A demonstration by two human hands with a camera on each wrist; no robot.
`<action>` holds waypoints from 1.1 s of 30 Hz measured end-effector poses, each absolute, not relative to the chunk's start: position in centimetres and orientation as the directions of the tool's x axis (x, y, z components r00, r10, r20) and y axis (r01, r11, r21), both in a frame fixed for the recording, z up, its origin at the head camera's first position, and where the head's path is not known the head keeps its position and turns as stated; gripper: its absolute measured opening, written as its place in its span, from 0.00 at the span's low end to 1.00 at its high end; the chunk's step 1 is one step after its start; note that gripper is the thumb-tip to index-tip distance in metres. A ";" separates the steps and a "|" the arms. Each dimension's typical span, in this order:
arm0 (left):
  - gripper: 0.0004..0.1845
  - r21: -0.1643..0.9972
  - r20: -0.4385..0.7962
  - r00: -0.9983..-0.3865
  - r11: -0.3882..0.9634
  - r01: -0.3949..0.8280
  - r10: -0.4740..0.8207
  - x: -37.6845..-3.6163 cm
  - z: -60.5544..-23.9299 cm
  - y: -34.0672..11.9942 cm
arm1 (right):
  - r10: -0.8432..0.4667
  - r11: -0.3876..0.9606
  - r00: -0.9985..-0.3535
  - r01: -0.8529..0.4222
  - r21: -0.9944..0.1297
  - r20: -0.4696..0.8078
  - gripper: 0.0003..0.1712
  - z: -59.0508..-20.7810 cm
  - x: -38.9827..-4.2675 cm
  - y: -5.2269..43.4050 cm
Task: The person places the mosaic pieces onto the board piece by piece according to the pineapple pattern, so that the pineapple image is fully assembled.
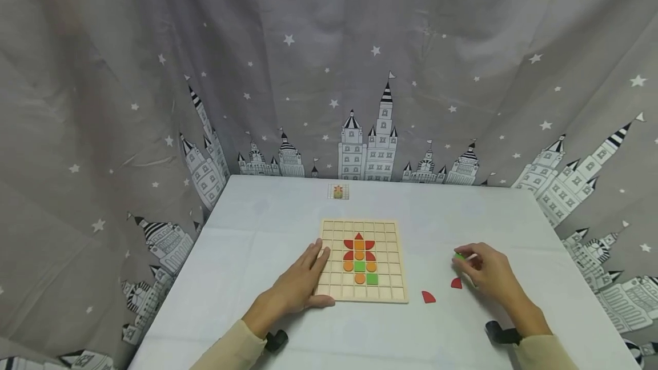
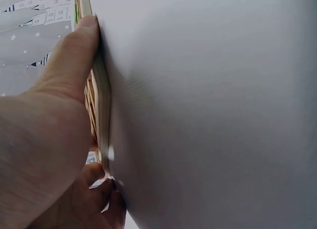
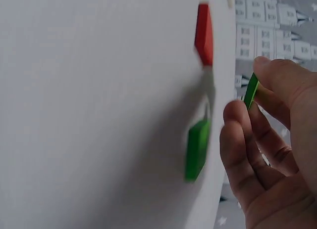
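A light wooden grid board [image 1: 329, 290] lies on the table, with red, orange and green shapes set in a figure near its middle. My left hand [image 1: 300, 280] rests along the board's left side, its thumb at the near left corner and its fingers stretched on the left edge. To the right of the board, my right hand [image 1: 485, 270] pinches a small green piece [image 3: 251, 90] between thumb and fingertips, above the table. Another green piece [image 3: 197, 150] is below that hand, mostly hidden in the head view. Two red quarter-circle pieces [image 1: 428, 297] lie between the board and this hand.
A small picture card [image 1: 338, 192] showing a similar coloured figure lies at the back of the white table [image 1: 277, 204]. Behind the table hangs a grey curtain [image 1: 308, 44] printed with castles and stars. Each wrist wears a dark camera.
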State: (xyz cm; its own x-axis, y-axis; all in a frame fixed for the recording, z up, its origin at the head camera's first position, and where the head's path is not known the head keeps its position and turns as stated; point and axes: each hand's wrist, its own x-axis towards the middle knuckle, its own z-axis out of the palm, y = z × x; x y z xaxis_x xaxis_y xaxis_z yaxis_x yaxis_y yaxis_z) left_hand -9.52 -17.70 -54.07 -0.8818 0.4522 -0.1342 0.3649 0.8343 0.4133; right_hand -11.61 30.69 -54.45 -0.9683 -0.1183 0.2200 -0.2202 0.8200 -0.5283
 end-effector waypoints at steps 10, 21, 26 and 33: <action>0.68 0.437 -0.119 -0.882 0.821 0.366 0.456 -10.0 -53.9 -17.9 | -0.217 0.774 -0.932 -0.345 -0.530 0.290 0.17 -53.6 -12.0 27.0; 0.67 0.486 -0.122 -0.881 0.801 0.349 0.457 -9.6 -54.0 -18.0 | -0.340 0.676 -0.908 -0.417 -0.608 0.246 0.21 -53.9 -11.0 23.5; 0.66 0.476 -0.114 -0.882 0.804 0.356 0.458 -9.5 -54.1 -18.1 | -0.397 0.636 -0.892 -0.437 -0.636 0.215 0.19 -53.9 -11.0 22.0; 0.66 0.481 -0.115 -0.885 0.805 0.348 0.451 -9.6 -53.7 -18.2 | -0.465 0.577 -0.861 -0.470 -0.668 0.204 0.16 -54.0 -11.4 19.5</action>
State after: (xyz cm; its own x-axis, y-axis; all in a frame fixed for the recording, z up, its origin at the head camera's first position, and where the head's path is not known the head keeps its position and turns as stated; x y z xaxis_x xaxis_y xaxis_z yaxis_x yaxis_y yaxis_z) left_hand -9.62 -18.17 -53.70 -0.8852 0.4509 -0.1145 0.3476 0.8047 0.4812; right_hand -11.37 19.48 -54.05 -0.8614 -0.4649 0.2044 -0.4699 0.5767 -0.6683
